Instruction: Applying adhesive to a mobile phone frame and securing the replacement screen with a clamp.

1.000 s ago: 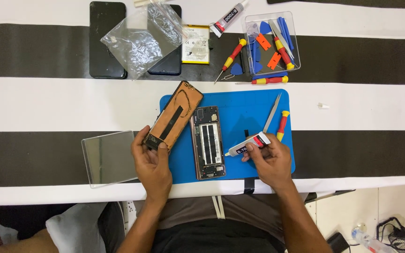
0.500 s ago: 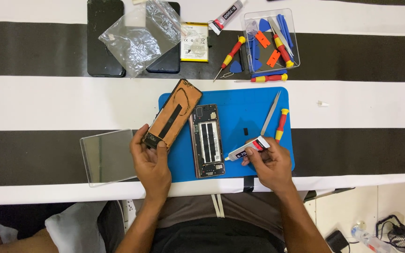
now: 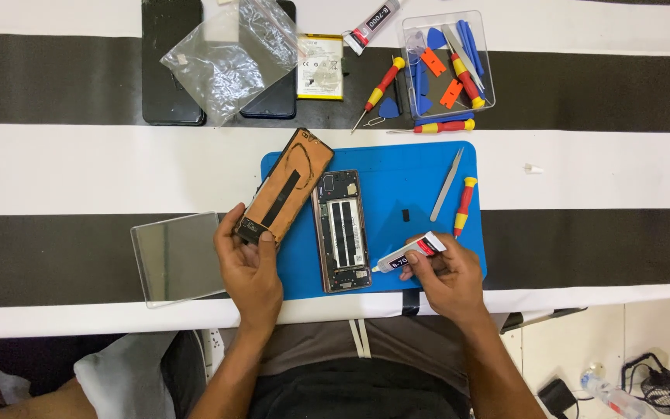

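Blk/white striped table (image 3: pixel 79 167) w/ blue mat (image 3: pixel 409 182), tiled floor (image 3: pixel 645 326) beneath

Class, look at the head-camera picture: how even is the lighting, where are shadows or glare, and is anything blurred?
Head view: light is soft and even, sharp across the table; only faint shadows under the left hand and right hand; mild sheen on the clear plastic bag and the glass plate; the glue tube shows no motion blur.
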